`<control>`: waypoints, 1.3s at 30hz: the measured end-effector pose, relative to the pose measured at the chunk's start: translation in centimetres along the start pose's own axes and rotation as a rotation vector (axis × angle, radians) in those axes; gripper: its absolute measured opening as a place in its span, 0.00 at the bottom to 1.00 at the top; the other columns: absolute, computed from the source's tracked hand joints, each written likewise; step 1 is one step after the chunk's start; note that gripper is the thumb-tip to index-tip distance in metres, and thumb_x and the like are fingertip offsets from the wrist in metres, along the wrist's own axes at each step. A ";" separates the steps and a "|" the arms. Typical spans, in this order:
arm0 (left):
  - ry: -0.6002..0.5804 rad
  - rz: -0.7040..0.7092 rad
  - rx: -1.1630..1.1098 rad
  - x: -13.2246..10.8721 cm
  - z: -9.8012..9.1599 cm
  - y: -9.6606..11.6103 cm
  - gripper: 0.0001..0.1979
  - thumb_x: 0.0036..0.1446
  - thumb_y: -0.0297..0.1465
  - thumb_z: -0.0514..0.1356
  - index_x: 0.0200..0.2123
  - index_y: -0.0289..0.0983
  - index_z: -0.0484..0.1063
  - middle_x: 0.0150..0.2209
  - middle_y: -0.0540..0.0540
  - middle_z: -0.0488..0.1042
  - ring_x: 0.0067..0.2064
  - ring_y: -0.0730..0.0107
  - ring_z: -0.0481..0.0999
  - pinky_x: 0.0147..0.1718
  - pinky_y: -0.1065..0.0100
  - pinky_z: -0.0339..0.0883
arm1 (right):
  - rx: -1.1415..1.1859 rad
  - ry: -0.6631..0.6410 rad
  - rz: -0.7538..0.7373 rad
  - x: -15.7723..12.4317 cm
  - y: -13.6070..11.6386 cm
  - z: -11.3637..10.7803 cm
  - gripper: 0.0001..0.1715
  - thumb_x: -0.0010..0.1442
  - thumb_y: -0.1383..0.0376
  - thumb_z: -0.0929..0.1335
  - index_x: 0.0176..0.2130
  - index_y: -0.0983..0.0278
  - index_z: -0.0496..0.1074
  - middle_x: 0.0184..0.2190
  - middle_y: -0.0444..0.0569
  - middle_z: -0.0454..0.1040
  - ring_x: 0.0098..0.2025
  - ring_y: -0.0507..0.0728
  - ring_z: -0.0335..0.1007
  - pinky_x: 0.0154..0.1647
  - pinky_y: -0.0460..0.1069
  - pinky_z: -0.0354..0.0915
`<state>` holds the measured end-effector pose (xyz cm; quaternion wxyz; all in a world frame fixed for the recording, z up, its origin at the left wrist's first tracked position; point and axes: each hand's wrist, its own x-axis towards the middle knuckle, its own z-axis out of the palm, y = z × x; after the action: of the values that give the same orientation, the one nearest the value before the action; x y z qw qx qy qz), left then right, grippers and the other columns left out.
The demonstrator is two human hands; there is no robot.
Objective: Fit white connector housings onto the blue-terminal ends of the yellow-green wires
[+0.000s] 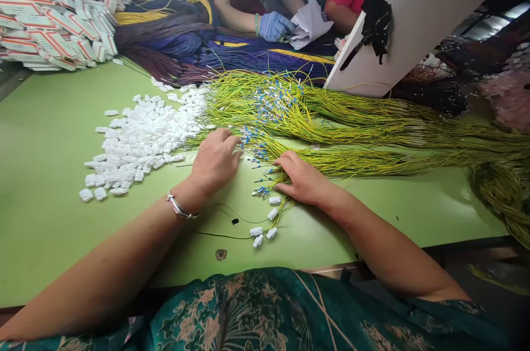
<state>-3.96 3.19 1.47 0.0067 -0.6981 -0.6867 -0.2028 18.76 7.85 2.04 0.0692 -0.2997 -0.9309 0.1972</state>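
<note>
My left hand (217, 159) is bent over the wire ends, thumb and fingertips close together. What lies between its fingertips I cannot make out. My right hand (306, 181) curls its thumb and fingers around part of a bundle of yellow-green wires (356, 160). Blue-sleeved metal terminals (261, 192) tip these wires, fanned out between my two hands. White plastic connector housings (141, 136) form a loose pile left of my left hand. Below my right hand lie several white housings (256, 231) with yellow-green wires running to some of them.
Packed white strips with orange edges (53, 14) are heaped at the far left. Purple and dark wire bundles (178, 44) lie along the back. A white panel (406, 25) slants up at the right. Across the table, a co-worker's gloved hand (275, 26) is beside white paper (310, 22).
</note>
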 end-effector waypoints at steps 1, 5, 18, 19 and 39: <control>0.014 0.017 -0.044 -0.4 -0.2 0.1 0.08 0.58 0.31 0.53 0.37 0.37 0.72 0.42 0.40 0.70 0.46 0.57 0.68 0.44 0.59 0.63 | -0.007 -0.016 0.015 0.1 -0.1 -0.1 0.23 0.55 0.62 0.69 0.49 0.65 0.65 0.48 0.54 0.63 0.45 0.56 0.65 0.46 0.50 0.62; -0.161 0.002 -0.277 -2.4 -0.4 1.6 0.11 0.57 0.36 0.56 0.39 0.38 0.72 0.36 0.45 0.70 0.36 0.65 0.71 0.38 0.63 0.66 | -0.082 -0.084 0.067 0.2 -0.8 -0.6 0.18 0.56 0.60 0.69 0.46 0.65 0.67 0.45 0.53 0.64 0.42 0.55 0.66 0.42 0.49 0.62; -0.306 0.112 -0.037 -2.8 1.4 4.7 0.06 0.59 0.27 0.51 0.33 0.37 0.66 0.34 0.43 0.64 0.37 0.60 0.67 0.37 0.62 0.64 | -0.348 -0.189 0.079 0.5 -2.3 -1.2 0.14 0.60 0.59 0.64 0.42 0.65 0.68 0.41 0.55 0.71 0.38 0.59 0.70 0.34 0.50 0.62; -0.274 0.114 -0.031 -2.6 1.3 4.7 0.06 0.60 0.27 0.50 0.33 0.37 0.66 0.34 0.43 0.65 0.37 0.61 0.67 0.37 0.63 0.64 | -0.344 -0.185 0.097 0.7 -2.3 -1.1 0.13 0.61 0.60 0.63 0.43 0.65 0.68 0.40 0.55 0.72 0.38 0.60 0.71 0.34 0.50 0.62; -0.316 0.359 -0.465 -6.3 1.6 8.9 0.09 0.59 0.31 0.55 0.39 0.35 0.74 0.40 0.41 0.73 0.41 0.66 0.71 0.43 0.67 0.65 | 0.781 0.172 0.213 1.5 2.0 -0.5 0.10 0.49 0.61 0.67 0.27 0.66 0.69 0.22 0.43 0.66 0.24 0.49 0.58 0.26 0.46 0.56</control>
<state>5.23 -2.85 0.59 -0.2235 -0.8136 -0.4806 -0.2390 18.74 10.39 1.63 0.2343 -0.3608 -0.7408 0.5159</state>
